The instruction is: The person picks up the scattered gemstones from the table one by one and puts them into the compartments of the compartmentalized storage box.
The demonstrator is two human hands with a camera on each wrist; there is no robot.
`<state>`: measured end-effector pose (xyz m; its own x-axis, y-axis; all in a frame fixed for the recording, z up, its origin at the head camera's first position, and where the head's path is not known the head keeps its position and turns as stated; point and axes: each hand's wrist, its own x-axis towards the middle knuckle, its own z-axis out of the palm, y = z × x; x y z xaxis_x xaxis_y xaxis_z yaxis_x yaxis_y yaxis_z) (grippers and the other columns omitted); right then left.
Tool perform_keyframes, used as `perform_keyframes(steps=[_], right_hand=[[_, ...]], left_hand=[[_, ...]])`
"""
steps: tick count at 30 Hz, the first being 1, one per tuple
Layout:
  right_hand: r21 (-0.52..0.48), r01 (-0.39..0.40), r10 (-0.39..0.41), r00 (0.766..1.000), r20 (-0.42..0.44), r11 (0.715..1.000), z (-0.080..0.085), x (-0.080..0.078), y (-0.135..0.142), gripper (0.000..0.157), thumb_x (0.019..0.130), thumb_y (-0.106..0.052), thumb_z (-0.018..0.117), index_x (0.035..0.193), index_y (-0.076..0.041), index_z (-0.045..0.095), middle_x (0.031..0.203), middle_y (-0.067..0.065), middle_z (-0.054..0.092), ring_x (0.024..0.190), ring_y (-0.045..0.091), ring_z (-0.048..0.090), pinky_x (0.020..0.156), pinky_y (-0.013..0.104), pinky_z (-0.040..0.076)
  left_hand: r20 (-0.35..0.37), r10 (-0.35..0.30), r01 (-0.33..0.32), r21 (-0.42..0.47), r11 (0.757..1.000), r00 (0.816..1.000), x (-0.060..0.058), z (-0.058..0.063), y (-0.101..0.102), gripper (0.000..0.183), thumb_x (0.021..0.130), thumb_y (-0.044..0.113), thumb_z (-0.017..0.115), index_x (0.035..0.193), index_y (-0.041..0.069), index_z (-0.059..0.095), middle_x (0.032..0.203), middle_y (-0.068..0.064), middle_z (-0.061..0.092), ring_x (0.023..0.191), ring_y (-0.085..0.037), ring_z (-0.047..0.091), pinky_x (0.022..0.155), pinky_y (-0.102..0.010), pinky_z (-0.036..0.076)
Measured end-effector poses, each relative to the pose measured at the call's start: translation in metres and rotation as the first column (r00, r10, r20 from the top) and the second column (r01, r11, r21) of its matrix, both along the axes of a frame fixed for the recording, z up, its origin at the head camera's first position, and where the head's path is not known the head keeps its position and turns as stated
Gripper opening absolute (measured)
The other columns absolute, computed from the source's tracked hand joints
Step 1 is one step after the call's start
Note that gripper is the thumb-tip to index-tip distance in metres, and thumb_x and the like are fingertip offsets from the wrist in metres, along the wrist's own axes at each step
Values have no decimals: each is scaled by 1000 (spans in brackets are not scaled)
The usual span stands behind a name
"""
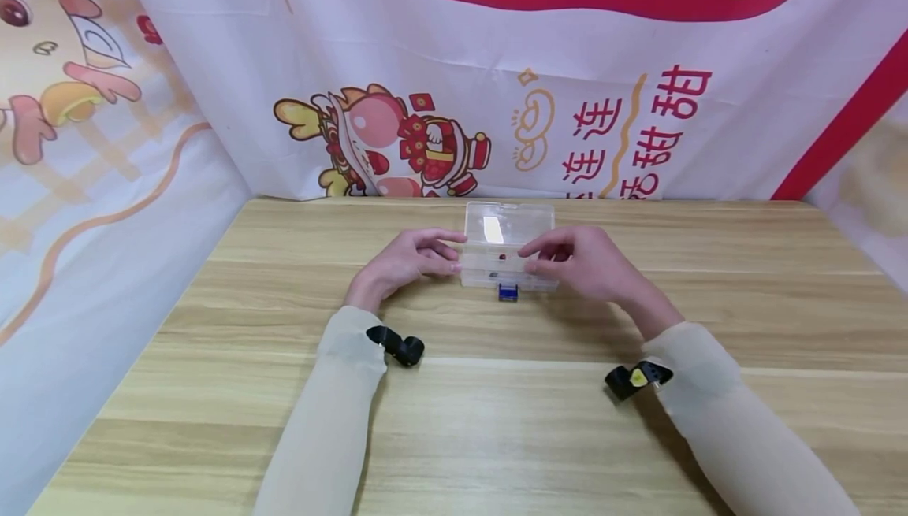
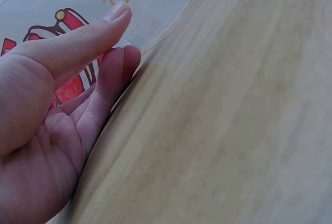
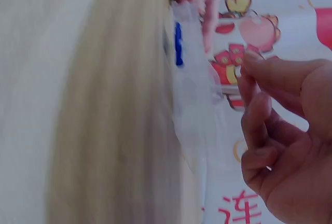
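A clear plastic box [image 1: 477, 277] with its transparent lid [image 1: 518, 220] raised stands toward the back of the table. A blue clasp [image 1: 507, 292] is at its front, visible also as a blue strip [image 3: 178, 45] in the right wrist view. Inside appear a tiny red piece [image 1: 502, 257] and a small dark one [image 1: 493, 274]. My left hand [image 1: 411, 254] holds the box's left end, index finger reaching to the lid's edge. Over the right part of the box is my right hand [image 1: 585, 260], thumb and index fingertips close together; I cannot tell whether they pinch something tiny.
The wood-grain table [image 1: 496, 421] stretches toward me. A printed white and red cloth [image 1: 440, 43] hangs right behind its back edge, and another cloth [image 1: 106, 209] hangs along the left side. Small black cameras [image 1: 404, 349] are strapped at both wrists.
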<state>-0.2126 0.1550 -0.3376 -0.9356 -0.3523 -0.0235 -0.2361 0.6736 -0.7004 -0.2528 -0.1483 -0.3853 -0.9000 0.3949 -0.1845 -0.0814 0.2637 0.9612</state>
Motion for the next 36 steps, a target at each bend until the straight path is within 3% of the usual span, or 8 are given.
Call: perform_keyframes(steps=[9,14,23,32,36], right_hand=[[-4,-89,89,994,58,996,-2,-9,44,19,99,-23,77,116,-19,82,108,4,75,92,24,56,74,29,49],[23,-124,120,985,121,992,-7,-14,74,19,96,-27,81,113,-20,81,113,1,78,95,21,62,79,29,52],[-10,-189,185,947,261,982,-13,-21,122,23,91,-21,85,112,-11,81,101,7,78,86,17,65,80,24,54],[-34,-240,235,898,373,970,-21,-23,140,29,88,-18,86,116,-10,79,98,11,72,87,19,63,78,25,55],[-3,-241,224,900,375,971,-22,-23,140,26,89,-18,85,113,-11,79,96,11,69,86,20,61,77,25,52]], left_hand=[[0,4,-4,1,1000,1000,1,-1,-1,53,94,3,79,143,15,67,123,-14,70,99,-14,74,88,-25,62],[0,0,0,3,1000,1000,1,0,-1,52,94,3,78,143,15,67,124,-16,70,99,-14,75,89,-25,62],[-4,-2,2,4,1000,1000,-1,-2,0,50,95,5,78,142,15,67,121,-13,70,99,-15,75,89,-24,61],[-1,-3,3,2,1000,1000,-1,0,-1,50,95,5,78,143,14,67,120,-13,70,98,-14,75,89,-24,62],[2,-5,5,9,1000,1000,-1,0,-1,51,95,4,78,143,14,67,121,-13,70,99,-14,75,89,-25,62]])
